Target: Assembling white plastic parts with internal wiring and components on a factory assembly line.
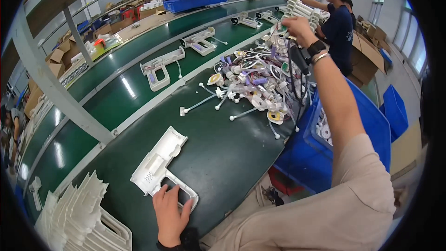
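A white gun-shaped plastic shell half (160, 158) lies inner side up on the dark green table. My left hand (171, 211) is at its handle loop, with the thumb and fingers closed around the lower part. My right hand (299, 28) reaches out over the far end of a heap of wired parts (251, 76). Its fingers are pinched beside something small, green and white, too small to make out. The heap mixes white fittings, purple cylinders, clear tubes and thin wires.
Stacked white shells (88, 218) stand at the near left. Partly fitted shells (162, 67) lie along the green conveyor (111, 95). A blue bin (367, 121) of white parts sits at the right, below a hanging black device (298, 58). A co-worker (338, 30) stands at the far right.
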